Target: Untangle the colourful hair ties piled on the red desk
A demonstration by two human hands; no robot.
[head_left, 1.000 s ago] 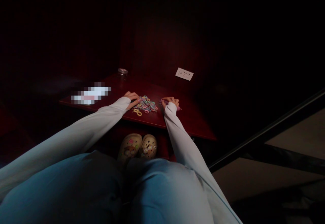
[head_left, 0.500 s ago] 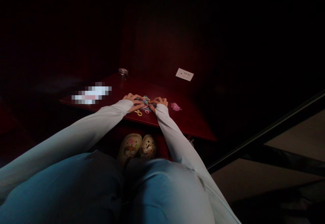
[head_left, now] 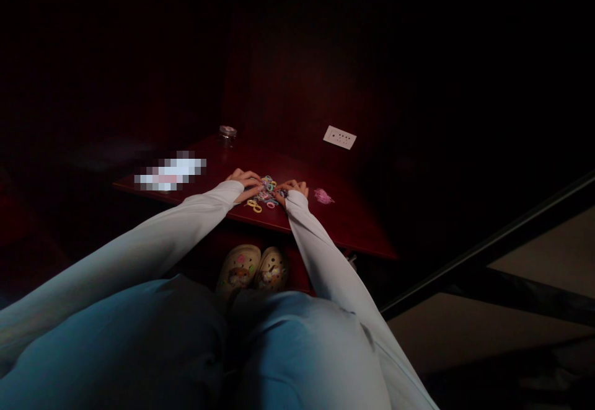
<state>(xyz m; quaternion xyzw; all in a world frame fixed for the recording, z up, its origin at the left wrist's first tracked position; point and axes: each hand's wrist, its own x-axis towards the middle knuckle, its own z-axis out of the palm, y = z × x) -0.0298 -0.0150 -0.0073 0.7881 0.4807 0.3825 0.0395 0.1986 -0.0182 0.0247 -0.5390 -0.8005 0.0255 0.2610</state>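
1. Reaching forward in the head view, the person's two hands met at a pile of coloured bands (head_left: 268, 196) near the front edge of the dark red worktop (head_left: 348, 230).
2. The main change lay with the right hand (head_left: 295, 188): a second earlier it had covered a pink bunch (head_left: 323, 196), and now it stood at the pile's right side, leaving that bunch bare and well apart. Both hands were thus at the mixed bands, with the pink ones lying separately, which looked like sorting by colour.
3. Against half a second earlier, little had shifted.
4. The left hand (head_left: 244, 182) lay at the pile's left side, fingers bent and stretched toward its middle. The right had its fingers curled inward over the opposite edge. Whether either one pinched a band could not be told; the loops were too small and partly covered.
5. The pile, loose and roughly round, showed no clear long axis, and its loops faced every way. A pair of yellow rings (head_left: 254, 206) at its near-left edge lined up left to right, slanting slightly toward the person.
6. The pink bunch was a little longer from left to right, its thin wisps pointing right.
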